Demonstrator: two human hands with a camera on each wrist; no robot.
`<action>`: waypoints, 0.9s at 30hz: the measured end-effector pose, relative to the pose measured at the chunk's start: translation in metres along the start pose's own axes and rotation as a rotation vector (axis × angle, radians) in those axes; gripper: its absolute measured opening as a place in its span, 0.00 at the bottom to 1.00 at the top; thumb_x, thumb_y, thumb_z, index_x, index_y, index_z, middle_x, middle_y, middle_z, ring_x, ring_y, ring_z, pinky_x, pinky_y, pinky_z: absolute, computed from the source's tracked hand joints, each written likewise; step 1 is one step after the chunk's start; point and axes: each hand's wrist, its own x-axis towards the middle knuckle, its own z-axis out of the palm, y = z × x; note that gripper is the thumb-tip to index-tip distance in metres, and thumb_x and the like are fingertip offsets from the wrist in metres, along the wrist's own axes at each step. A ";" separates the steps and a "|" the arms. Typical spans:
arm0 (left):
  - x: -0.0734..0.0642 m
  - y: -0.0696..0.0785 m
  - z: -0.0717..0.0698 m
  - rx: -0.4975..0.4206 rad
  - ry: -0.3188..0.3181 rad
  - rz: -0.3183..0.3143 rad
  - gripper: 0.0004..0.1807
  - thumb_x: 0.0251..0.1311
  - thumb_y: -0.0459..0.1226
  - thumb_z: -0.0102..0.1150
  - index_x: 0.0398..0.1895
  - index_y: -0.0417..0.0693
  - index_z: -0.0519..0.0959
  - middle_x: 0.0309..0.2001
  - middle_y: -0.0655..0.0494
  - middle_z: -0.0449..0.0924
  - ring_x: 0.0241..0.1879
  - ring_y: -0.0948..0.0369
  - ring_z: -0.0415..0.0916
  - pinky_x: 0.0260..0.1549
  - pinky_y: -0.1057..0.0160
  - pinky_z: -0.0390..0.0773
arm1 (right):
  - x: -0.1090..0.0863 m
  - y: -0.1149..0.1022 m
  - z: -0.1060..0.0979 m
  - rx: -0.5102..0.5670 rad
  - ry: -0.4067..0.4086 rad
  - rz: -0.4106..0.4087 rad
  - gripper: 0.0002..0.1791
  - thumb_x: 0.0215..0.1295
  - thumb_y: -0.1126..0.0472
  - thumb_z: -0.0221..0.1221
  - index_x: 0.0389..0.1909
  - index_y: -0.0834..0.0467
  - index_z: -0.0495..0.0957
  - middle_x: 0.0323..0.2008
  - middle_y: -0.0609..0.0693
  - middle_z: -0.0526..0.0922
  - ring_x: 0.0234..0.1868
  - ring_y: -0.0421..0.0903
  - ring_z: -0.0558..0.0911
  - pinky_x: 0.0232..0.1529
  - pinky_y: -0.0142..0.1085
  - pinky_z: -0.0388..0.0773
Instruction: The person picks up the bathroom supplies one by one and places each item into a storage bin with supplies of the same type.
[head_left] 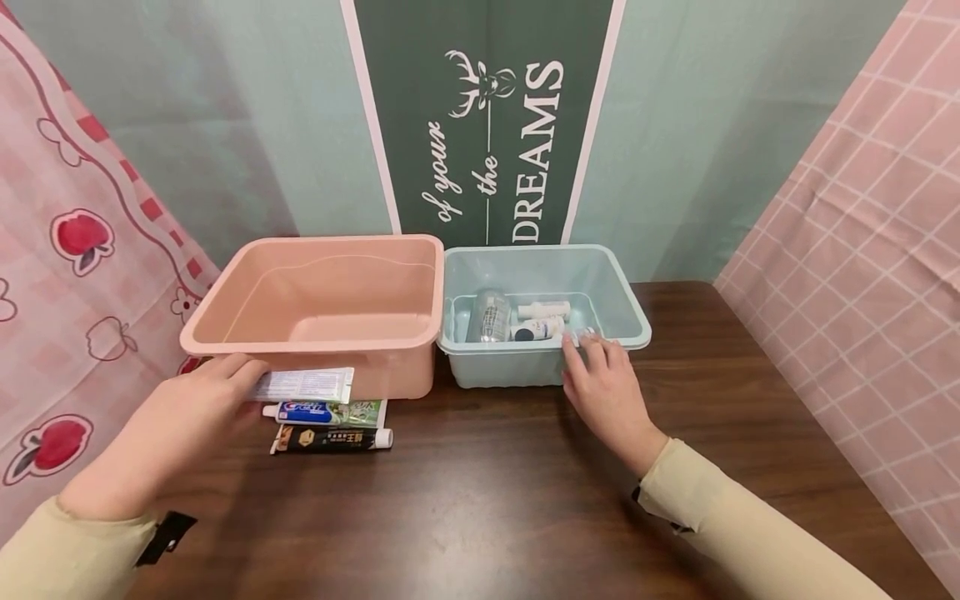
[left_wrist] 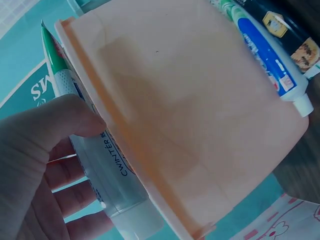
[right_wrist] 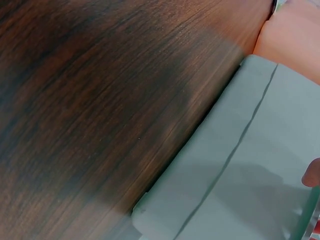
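Observation:
My left hand (head_left: 183, 421) grips a white toothpaste tube (head_left: 311, 385) at the front rim of the pink bin (head_left: 390, 367). In the left wrist view the tube (left_wrist: 117, 170) has a green crimped end and a white cap, and overlaps the rim. Two more tubes lie on the table below it, one blue and green (head_left: 307, 412), one black (head_left: 330, 439). My right hand (head_left: 607, 383) is at the front rim of the light blue bin (head_left: 495, 367), its fingertips over the edge by a small clear object (head_left: 583, 333); I cannot tell whether they hold it.
In the blue bin lie a clear bottle (head_left: 491, 317) and white bottles (head_left: 543, 310). Both bins stand side by side on the dark wooden table (head_left: 465, 500). Behind them hangs a green cloth (head_left: 300, 108); pink cloths hang at the left (head_left: 82, 292) and right (head_left: 862, 250).

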 end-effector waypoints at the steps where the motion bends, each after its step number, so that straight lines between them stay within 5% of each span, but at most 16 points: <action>1: 0.001 0.000 -0.001 0.002 0.005 0.002 0.13 0.38 0.33 0.57 0.32 0.43 0.69 0.29 0.50 0.69 0.29 0.52 0.70 0.23 0.49 0.74 | 0.000 0.000 0.000 0.001 -0.001 0.000 0.27 0.52 0.64 0.61 0.54 0.70 0.72 0.44 0.69 0.73 0.43 0.67 0.72 0.45 0.55 0.69; 14: 0.009 -0.005 -0.012 0.028 0.008 -0.006 0.14 0.36 0.33 0.59 0.30 0.44 0.69 0.25 0.54 0.66 0.20 0.56 0.67 0.16 0.51 0.73 | -0.001 0.000 0.001 -0.005 0.006 -0.007 0.29 0.49 0.64 0.63 0.54 0.70 0.71 0.45 0.69 0.73 0.43 0.67 0.72 0.44 0.55 0.69; 27: 0.023 -0.012 -0.017 -0.018 0.078 0.011 0.13 0.35 0.32 0.60 0.28 0.42 0.69 0.23 0.54 0.66 0.21 0.54 0.67 0.16 0.48 0.71 | -0.001 0.001 0.002 0.013 0.016 -0.019 0.25 0.56 0.63 0.54 0.54 0.71 0.70 0.45 0.70 0.72 0.43 0.69 0.71 0.44 0.57 0.68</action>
